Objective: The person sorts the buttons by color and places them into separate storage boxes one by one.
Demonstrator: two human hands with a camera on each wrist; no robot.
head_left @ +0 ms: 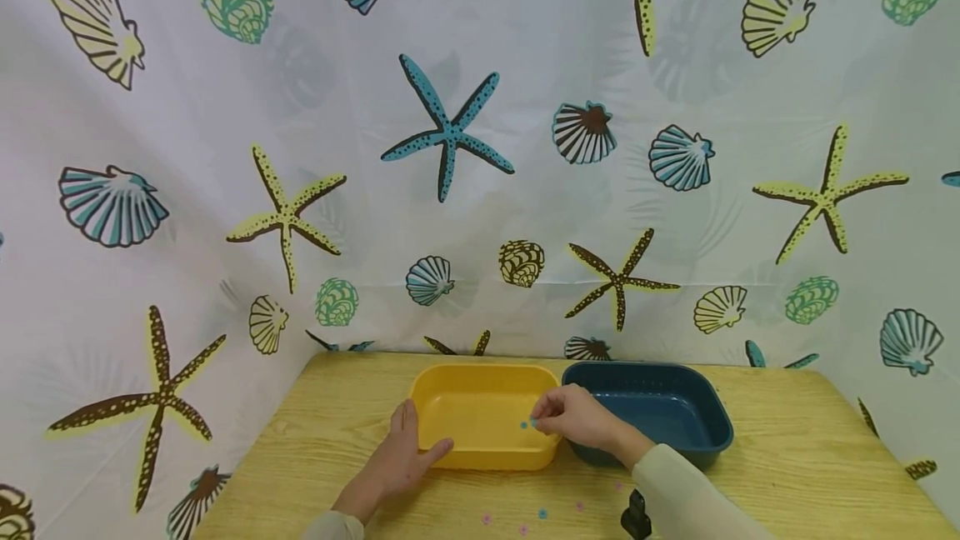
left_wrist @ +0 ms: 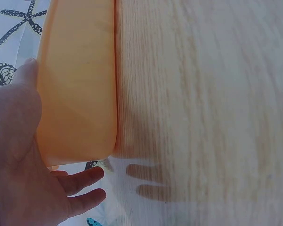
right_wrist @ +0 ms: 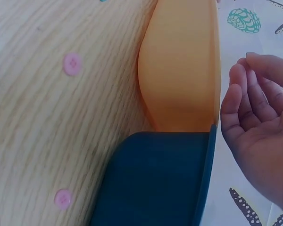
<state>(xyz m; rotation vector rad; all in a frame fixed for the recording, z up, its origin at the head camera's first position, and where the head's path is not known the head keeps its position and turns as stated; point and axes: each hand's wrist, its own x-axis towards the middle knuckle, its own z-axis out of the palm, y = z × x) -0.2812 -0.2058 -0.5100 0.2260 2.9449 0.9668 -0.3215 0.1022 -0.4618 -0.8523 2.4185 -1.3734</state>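
My right hand (head_left: 579,417) is above the right end of a yellow plastic basin (head_left: 487,460). Its thumb and fingertips pinch a small blue button (head_left: 533,422), mostly hidden by the fingers. A second blue button (head_left: 523,425) shows against the basin's inside, just left of those fingertips. At the basin's front left corner rests my left hand (head_left: 397,458), thumb at the front rim and fingers along the left side. In the left wrist view, two straight fingers (left_wrist: 85,181) extend past the basin's end wall.
A dark blue basin (head_left: 716,437) stands against the yellow one's right side. On the wooden table (head_left: 330,407) in front lie pink buttons (right_wrist: 72,64) and a blue button (head_left: 543,513). A black device (head_left: 636,515) is by the right sleeve. Shell-patterned cloth (head_left: 525,207) surrounds the table.
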